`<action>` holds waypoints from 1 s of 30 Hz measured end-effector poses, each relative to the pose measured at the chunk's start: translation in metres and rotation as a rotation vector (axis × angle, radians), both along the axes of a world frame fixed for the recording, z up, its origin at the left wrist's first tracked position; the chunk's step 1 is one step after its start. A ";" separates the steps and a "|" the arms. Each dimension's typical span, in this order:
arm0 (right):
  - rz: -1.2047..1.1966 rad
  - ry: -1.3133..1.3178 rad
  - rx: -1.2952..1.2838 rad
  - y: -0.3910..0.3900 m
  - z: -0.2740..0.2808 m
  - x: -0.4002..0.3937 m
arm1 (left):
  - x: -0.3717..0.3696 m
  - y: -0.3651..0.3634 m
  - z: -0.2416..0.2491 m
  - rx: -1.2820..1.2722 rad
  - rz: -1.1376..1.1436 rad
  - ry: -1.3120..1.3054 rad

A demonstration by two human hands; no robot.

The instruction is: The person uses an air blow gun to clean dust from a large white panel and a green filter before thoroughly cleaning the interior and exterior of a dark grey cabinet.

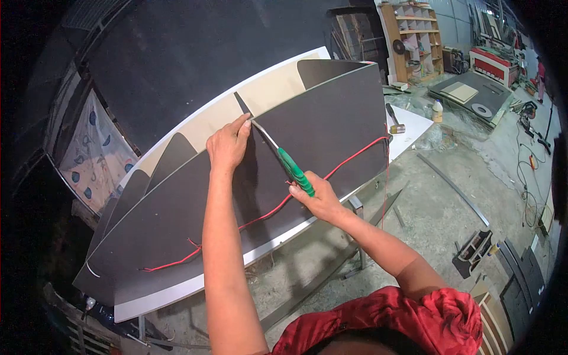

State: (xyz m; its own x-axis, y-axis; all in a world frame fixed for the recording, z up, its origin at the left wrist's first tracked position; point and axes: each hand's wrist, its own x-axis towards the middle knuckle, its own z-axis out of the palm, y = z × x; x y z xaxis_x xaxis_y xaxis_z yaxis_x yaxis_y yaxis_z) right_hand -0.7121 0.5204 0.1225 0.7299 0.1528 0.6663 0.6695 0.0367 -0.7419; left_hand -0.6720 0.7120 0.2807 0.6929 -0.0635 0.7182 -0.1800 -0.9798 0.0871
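Observation:
A dark grey curved panel [313,127] stands on edge in front of me as the near wall of a long hollow piece. At the middle of its upper edge is my left hand [228,145], fingers drawn together, with whatever they pinch hidden. My right hand [319,198] is closed round the green handle of a tool that looks like pliers [293,168]. The thin metal tip meets the panel's edge right beside my left fingertips. A red wire [349,158] droops across the panel's face, passing behind the pliers and my left forearm.
White board [260,251] lies under the piece, on a metal frame. To the right are a hammer [397,125], a bottle [437,111] and a dark board [470,94]. A metal strip [455,189] and a tool tray [473,251] lie on the concrete floor. Shelves [417,41] stand behind.

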 end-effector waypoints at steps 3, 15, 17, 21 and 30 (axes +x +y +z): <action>0.042 0.007 -0.007 -0.006 -0.002 0.002 | -0.001 -0.001 0.001 -0.005 0.017 0.029; 0.027 0.062 -0.117 -0.016 -0.044 -0.010 | -0.003 -0.003 0.000 0.036 0.003 -0.067; 0.028 0.084 -0.092 -0.013 -0.041 -0.011 | -0.004 -0.002 -0.001 0.025 -0.012 -0.073; 0.043 0.112 -0.047 -0.012 -0.036 -0.016 | -0.003 -0.003 -0.001 0.025 -0.013 -0.081; 0.016 0.071 -0.062 -0.011 -0.038 -0.011 | -0.001 -0.005 -0.003 0.026 0.019 -0.105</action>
State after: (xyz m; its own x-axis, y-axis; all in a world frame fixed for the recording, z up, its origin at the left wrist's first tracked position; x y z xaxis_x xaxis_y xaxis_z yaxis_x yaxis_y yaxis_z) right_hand -0.7226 0.5091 0.0842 0.7722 0.2038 0.6019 0.6148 -0.0004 -0.7887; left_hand -0.6733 0.7071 0.2777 0.6152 -0.0711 0.7852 -0.1686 -0.9847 0.0429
